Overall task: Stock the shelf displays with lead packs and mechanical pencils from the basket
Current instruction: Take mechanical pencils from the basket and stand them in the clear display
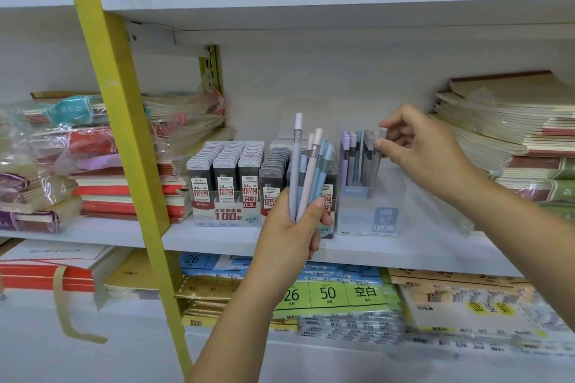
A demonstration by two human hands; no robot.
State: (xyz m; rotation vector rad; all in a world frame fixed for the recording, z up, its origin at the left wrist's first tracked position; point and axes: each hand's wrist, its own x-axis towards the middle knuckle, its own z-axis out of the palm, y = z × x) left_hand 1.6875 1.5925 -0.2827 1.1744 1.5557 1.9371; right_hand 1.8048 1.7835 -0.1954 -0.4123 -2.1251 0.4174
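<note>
While my left hand (294,224) grips a fanned bunch of mechanical pencils (306,171) upright, in grey, pink and blue, my right hand (420,146) pinches the top of a grey pencil (378,152) standing in the clear pencil display box (367,218) on the white shelf (217,239). Just left of that box stand the trays of lead packs (230,177), marked 0.5 and 0.7. Stacks of wrapped notebooks (510,134) flank both sides.

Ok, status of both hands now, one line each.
Left hand: closed around a bundle of mechanical pencils, held upright.
Right hand: fingertips pinched on a grey pencil standing in the clear display box.
</note>
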